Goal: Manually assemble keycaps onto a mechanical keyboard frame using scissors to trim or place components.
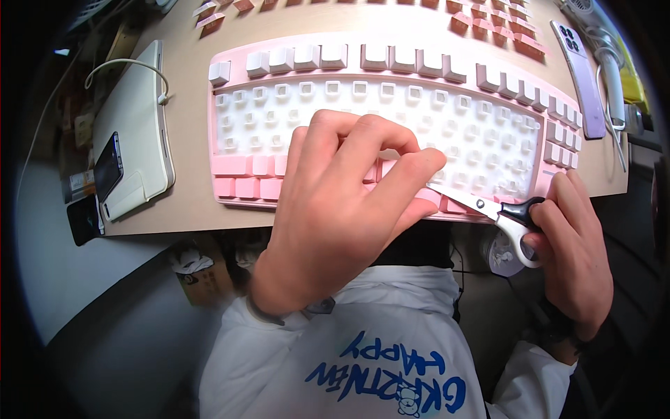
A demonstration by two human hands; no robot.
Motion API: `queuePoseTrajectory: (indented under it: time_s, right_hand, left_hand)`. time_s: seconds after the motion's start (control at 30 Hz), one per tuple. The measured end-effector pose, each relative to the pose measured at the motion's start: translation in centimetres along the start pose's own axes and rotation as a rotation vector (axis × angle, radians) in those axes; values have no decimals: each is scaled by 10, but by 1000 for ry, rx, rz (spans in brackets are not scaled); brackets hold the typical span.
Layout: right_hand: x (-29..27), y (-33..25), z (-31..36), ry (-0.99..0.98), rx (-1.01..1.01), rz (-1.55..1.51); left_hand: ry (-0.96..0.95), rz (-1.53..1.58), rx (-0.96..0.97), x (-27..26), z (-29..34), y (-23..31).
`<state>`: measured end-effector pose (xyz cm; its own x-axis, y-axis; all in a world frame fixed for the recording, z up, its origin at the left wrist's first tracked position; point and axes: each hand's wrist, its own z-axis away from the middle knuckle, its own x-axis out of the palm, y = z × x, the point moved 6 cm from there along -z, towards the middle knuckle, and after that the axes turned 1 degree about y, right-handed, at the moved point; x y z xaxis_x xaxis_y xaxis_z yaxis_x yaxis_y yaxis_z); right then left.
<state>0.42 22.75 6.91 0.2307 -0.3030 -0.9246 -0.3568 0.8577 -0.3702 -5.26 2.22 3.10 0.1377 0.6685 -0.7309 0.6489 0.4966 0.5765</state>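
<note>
A pink keyboard (216,105) lies across the table, its white keycaps (307,57) along the far row and pink keycaps (232,165) along the near rows. Between them, the middle rows show translucent white key mounts without caps. My left hand (349,178) hovers over the near middle of the keyboard, fingers bent and drawn together; whatever they pinch is hidden. Scissors (481,204) with a black-and-white handle are in my right hand (576,244), at the keyboard's near right corner. Their blades point left, the tip reaching my left fingers above the near keycaps.
Loose pink keycaps (481,26) stand at the table's far side. A purple phone (579,80) lies right, beside a grey cable-wrapped device (608,56). At left are a white tablet-like case (150,126) and a dark phone (109,167). Below stand a cardboard box (206,283) and a bin (504,255).
</note>
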Motion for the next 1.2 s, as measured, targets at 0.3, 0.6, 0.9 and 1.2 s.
queuePoseTrajectory:
  time_s: [0.3, 0.6, 0.9, 1.2]
  right_hand:
    - [10, 6, 6, 50, 13, -73]
    - [17, 8, 10, 117, -8, -55]
    - [20, 4, 14, 172, -7, -30]
    - [11, 2, 12, 162, -23, -33]
  left_hand:
    - [11, -25, -12, 0, 1, 0]
    - [-7, 20, -28, -1, 1, -1]
    - [-45, 30, -35, -3, 0, 0]
    - [-42, -10, -40, 1, -1, 0]
